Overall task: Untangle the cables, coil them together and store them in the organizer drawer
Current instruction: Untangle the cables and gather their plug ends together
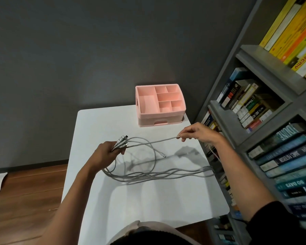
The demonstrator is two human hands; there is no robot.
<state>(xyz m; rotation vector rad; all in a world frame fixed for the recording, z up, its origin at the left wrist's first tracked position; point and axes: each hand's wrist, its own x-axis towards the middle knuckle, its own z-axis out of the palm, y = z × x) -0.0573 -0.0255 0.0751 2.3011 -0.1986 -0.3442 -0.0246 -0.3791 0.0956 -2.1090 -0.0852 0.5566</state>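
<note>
One camera alone, worn on the person's head, looks forward and steeply down on the white table (166, 200) from close above its near edge; the grey wall (78, 50) lies beyond the table, the bookshelf (265, 121) to its right, wooden floor (25, 191) to its left.

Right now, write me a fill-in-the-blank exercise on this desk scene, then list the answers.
1. The left hand grips the plug ends of the grey cables, while the right hand pinches ____ stretched cable.
2. The pink plastic organizer stands at the far ____ corner of the white table.
3. The organizer's drawer is ____.
Missing words: one; right; closed.
</note>
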